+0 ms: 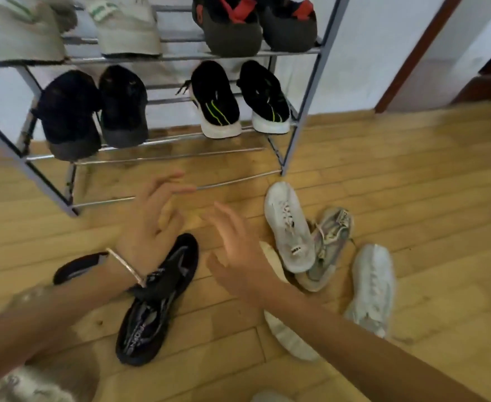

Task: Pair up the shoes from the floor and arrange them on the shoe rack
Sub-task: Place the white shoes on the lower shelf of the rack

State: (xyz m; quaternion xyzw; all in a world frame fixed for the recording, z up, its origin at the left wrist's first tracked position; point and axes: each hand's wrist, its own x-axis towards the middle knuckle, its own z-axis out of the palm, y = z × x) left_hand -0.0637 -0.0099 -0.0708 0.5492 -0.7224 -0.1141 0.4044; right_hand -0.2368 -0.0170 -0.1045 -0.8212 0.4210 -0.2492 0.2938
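A metal shoe rack (311, 91) stands against the wall with pairs on two shelves: black-and-white sneakers (218, 103), dark shoes (93, 111), red-and-black shoes (253, 24) and white shoes (125, 27). Its lowest bars carry nothing. On the floor lie a black sneaker (151, 311), another black shoe (76, 266) half hidden behind my left wrist, a white sneaker (289, 227), a grey patterned sneaker (328, 248), a pale sneaker (373, 288) and a white shoe (288, 335) partly under my right forearm. My left hand (151, 221) and right hand (238, 253) hover open above the floor, holding nothing.
The floor is wooden planks (412, 184). A white wall and a brown door frame (418, 53) stand at the right. A furry light object (21, 384) lies at the bottom left corner. Another pale shoe tip (270, 397) shows at the bottom edge.
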